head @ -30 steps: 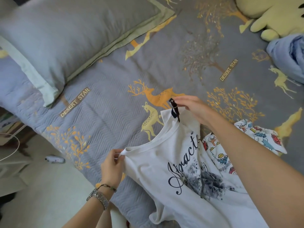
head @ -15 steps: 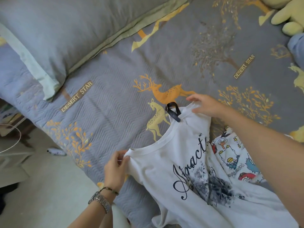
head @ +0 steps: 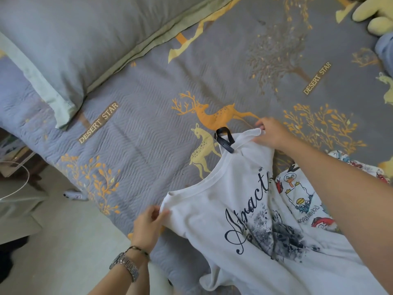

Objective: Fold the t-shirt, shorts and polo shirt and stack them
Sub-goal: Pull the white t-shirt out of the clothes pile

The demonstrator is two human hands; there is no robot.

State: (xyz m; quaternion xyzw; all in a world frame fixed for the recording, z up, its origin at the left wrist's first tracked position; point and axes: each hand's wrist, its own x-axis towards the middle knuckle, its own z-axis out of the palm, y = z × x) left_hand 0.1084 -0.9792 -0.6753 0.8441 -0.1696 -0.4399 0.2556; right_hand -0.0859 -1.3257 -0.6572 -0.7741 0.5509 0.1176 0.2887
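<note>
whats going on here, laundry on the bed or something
A person is spreading a white t-shirt printed side up on a grey bedspread. The left hand pinches one shoulder near the bed's edge; the right hand grips the other shoulder, near a small black strap. The shirt is not folded yet. A cartoon-print garment lies partly under it, beneath the right arm. A pillow sits at upper left.
</note>
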